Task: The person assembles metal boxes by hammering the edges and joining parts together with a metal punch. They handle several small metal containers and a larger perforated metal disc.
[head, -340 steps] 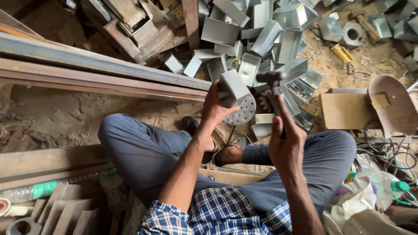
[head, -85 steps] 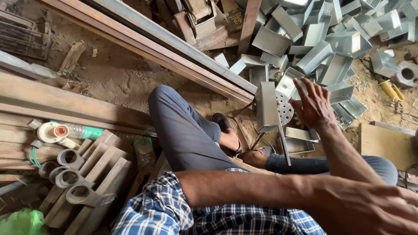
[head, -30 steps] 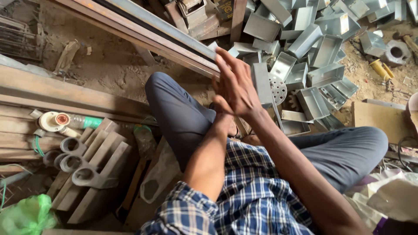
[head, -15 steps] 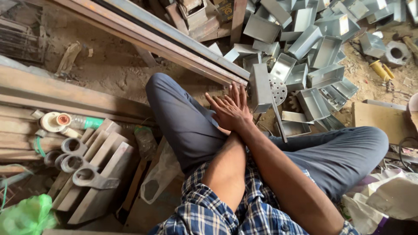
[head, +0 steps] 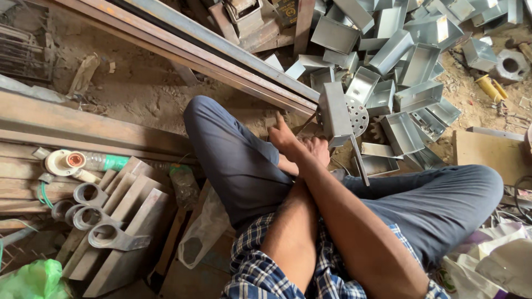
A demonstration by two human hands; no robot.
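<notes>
Both hands meet low between the crossed legs. The right hand [head: 285, 138] lies over the left hand [head: 317, 150], fingers curled, thumb up; whether they grip anything I cannot tell. Just beyond them stands a grey metal box [head: 335, 113] with a perforated disc [head: 357, 115] touching its side. To handle it well, steady the box upright with one hand first, keeping fingers off the thin rod [head: 359, 161] leaning beside it and off the loose trays [head: 404, 133] behind.

The person wears dark blue-grey trousers [head: 238, 160] and a blue, white and black checked shirt [head: 260, 266], forearms bare.
</notes>
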